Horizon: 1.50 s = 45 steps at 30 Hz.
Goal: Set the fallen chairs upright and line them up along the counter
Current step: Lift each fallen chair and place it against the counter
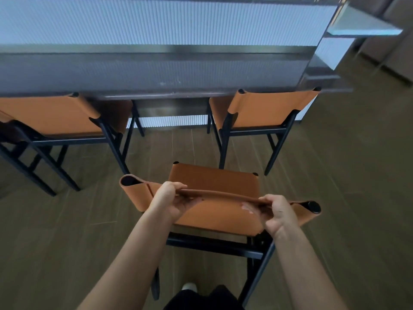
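Note:
An upright chair (214,182) with an orange leather seat and black metal frame stands in front of me, facing the counter (156,70). My left hand (169,202) grips the top edge of its orange backrest toward the left. My right hand (277,213) grips the same edge toward the right. Two more orange chairs stand upright at the counter: one at the left (51,115) and one at the right (266,110), both pushed in under the dark counter edge. A gap lies between them, straight ahead of the chair I hold.
The counter has a ribbed pale front and a dark top, with a glass shelf (362,25) at its right end. Part of another dark chair frame (13,139) shows at the far left. Wood-plank floor (357,175) lies open to the right. My foot (190,287) is behind the chair.

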Each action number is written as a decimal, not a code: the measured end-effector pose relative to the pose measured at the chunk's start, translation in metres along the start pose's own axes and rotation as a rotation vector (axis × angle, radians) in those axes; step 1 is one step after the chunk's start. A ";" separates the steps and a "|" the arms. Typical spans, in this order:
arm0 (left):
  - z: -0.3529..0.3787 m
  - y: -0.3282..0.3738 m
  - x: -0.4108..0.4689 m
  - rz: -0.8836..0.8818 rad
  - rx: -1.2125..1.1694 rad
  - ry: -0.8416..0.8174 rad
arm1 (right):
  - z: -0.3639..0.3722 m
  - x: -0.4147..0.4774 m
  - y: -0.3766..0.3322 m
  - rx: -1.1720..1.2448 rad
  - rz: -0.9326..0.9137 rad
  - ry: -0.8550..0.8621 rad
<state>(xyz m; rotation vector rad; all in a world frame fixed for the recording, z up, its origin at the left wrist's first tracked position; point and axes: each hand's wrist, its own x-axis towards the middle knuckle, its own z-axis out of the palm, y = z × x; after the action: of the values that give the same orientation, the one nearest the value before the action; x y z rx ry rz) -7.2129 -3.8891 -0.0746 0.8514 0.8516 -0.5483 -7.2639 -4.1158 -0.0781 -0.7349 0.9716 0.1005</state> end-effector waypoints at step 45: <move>-0.036 0.185 0.015 0.296 -0.033 0.124 | 0.237 0.021 -0.014 0.057 0.229 -0.043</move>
<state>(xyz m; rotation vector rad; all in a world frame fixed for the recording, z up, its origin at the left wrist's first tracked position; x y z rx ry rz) -7.0871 -3.7574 -0.0221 0.9684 0.8259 -0.2232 -7.0769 -3.9869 -0.0050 -0.5653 1.0114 0.2868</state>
